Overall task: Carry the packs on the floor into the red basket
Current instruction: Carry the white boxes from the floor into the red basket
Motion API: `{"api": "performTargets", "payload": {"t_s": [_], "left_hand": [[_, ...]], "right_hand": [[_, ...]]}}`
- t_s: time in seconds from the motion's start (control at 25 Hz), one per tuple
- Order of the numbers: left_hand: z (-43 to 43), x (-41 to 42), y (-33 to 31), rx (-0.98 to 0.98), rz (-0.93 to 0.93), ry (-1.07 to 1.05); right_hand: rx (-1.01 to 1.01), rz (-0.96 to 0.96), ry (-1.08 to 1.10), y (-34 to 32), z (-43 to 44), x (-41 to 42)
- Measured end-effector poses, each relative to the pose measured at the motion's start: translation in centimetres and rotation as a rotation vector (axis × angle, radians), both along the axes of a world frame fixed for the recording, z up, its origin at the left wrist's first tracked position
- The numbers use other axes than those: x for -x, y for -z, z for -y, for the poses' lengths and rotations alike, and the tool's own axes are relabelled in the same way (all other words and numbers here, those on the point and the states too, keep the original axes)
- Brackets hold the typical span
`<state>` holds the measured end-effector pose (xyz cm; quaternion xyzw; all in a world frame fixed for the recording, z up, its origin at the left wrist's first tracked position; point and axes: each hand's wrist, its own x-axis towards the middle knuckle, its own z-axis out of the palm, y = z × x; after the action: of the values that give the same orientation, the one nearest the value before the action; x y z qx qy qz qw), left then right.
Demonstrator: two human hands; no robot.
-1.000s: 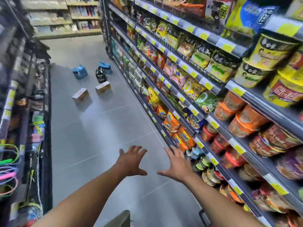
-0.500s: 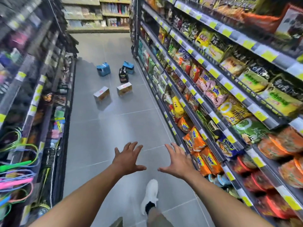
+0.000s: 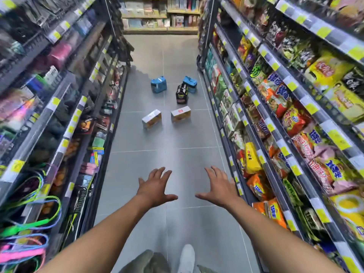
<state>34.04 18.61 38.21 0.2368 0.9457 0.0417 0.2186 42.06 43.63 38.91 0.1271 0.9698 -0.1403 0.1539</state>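
Print on the packs [image 3: 180,114] is unreadably small; left shelf goods [image 3: 59,54] blur.

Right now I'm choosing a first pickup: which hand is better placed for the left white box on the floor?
Left. The left hand, open and empty, lines up almost straight with the left white box; the right hand, also open, sits farther off to the right. Neither is within reach yet.

A: Where do the arms sit?
B: The bare left forearm [image 3: 102,235] rises from the bottom left of the frame and the bare right forearm [image 3: 275,233] from the bottom right, both angling toward lower centre.
A: And the hands?
B: The left hand [image 3: 155,187] is just left of centre, palm down, fingers straight and spread, thumb pointing right. The right hand [image 3: 220,188] mirrors it, thumb pointing left. The thumbs are apart, and both hands are empty.
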Motion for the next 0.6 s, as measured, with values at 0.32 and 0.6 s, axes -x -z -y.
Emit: {"api": "performTargets", "payload": {"t_s": [0.32, 0.6], "left_hand": [[0.7, 16.0, 1.1, -0.008, 0.003, -0.135], [2.8, 33.6, 1.7, -0.022, 0.007, -0.175]], "right_hand": [[-0.019, 0.011, -0.121, -0.1, -1.0, 18.8], [-0.060, 0.008, -0.135, -1.0, -0.2, 37.0]]}}
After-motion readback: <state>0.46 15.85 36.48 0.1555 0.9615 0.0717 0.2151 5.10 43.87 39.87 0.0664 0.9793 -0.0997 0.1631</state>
